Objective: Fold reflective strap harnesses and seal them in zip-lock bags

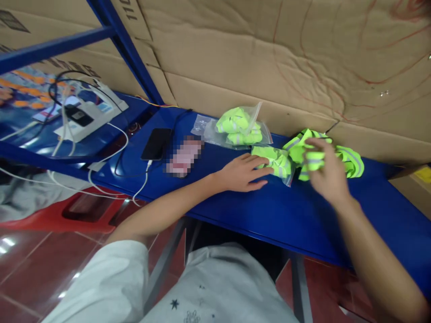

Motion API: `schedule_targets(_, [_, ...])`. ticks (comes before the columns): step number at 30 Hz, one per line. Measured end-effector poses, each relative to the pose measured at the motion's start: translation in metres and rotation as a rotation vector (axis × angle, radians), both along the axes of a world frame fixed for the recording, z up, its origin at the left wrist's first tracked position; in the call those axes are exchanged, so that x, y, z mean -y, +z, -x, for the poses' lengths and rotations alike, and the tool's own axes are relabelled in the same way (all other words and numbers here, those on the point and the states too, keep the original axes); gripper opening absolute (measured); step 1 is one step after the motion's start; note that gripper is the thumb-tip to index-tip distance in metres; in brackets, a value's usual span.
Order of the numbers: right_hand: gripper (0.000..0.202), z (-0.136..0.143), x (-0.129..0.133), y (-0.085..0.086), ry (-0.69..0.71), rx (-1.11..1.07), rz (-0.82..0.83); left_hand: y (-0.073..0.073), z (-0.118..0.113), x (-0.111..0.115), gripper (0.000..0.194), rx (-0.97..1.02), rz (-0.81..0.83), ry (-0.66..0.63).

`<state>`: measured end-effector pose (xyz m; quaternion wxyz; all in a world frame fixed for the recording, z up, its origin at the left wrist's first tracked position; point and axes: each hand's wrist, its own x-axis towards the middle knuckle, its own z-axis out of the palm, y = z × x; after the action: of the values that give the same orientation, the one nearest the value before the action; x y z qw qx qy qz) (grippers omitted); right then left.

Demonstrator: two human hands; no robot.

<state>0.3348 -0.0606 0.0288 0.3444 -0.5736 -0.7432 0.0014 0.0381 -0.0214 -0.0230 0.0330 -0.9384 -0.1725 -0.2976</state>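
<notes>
My left hand point(245, 172) lies with its fingers spread at the left edge of a clear bag holding folded neon-yellow fabric with grey reflective strips point(278, 162). Farther right, my right hand point(328, 172) is raised in front of a loose neon-yellow reflective strap bundle point(350, 162), its fingers apart and somewhat blurred. Whether the right fingertips touch the fabric I cannot tell. Behind my left hand, against the cardboard, rest clear zip bags with more neon-yellow reflective fabric point(237, 125).
On the blue table point(269, 211) lie a black phone point(156, 143) on a white charging cable and a blurred-out pink item point(185, 157). A white power strip point(90, 121) with tangled cables sits left, past a blue metal post point(134, 58). Cardboard point(235, 58) stands along the back.
</notes>
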Motion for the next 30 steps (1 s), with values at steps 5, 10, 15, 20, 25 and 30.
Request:
schedule_targets(5, [0.082,0.01,0.032,-0.044,0.279,0.173,0.105,-0.013,-0.01,0.015,0.027,-0.036,0.011,-0.142])
schedule_targets(10, [0.083,-0.003,0.033,-0.04,0.059,0.248,0.061,-0.01,-0.008,0.017,0.038,0.07,0.159,-0.052])
schedule_targets(15, [0.053,0.014,0.049,-0.042,0.059,0.039,0.021,-0.009,-0.01,0.017,0.046,0.153,0.821,-0.059])
schedule_targets(20, [0.059,0.059,0.083,-0.038,0.449,-0.02,0.115,-0.011,-0.01,0.005,0.056,0.284,1.377,-0.154])
schedule_targets(25, [0.05,0.103,0.09,-0.037,0.865,-0.014,0.746,-0.005,-0.005,0.007,0.074,0.32,1.884,-0.271])
schedule_targets(30, [0.059,0.095,0.086,-0.04,0.92,0.074,0.702,0.0,0.003,0.009,0.064,0.372,1.787,-0.164])
